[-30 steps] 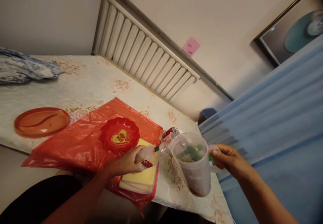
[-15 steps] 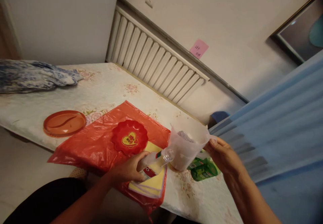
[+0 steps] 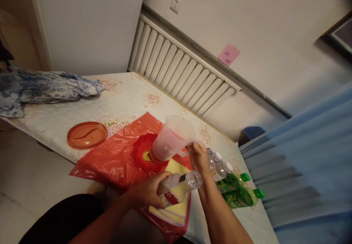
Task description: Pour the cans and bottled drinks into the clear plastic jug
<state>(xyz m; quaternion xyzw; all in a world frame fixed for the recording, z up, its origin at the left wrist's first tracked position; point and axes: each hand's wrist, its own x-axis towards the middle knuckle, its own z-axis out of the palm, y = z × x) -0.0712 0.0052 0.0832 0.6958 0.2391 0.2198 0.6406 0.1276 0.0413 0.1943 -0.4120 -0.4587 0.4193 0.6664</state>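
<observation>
My left hand (image 3: 150, 191) is wrapped round a small clear bottle (image 3: 181, 184) with a red and green label. The bottle is uncapped and tilts with its open mouth to the right. My right hand (image 3: 198, 156) grips the handle of a translucent plastic jug (image 3: 172, 138). The jug hangs over the red heart-patterned dish (image 3: 144, 155), which lies on a red plastic bag (image 3: 115, 156). Yellow sheets (image 3: 176, 203) lie under the bottle.
Two green-capped bottles (image 3: 239, 192) and several small clear bottles (image 3: 220, 163) lie at the table's right end. An orange tray (image 3: 87, 134) sits to the left, blue patterned cloth (image 3: 44, 90) at the far left. A radiator (image 3: 181, 71) lines the wall. Blue fabric (image 3: 310, 170) fills the right.
My right hand has carried the jug left, from beside the bottle's mouth to above the red dish. The bottle in my left hand has barely moved. The view has swung, showing more bottles.
</observation>
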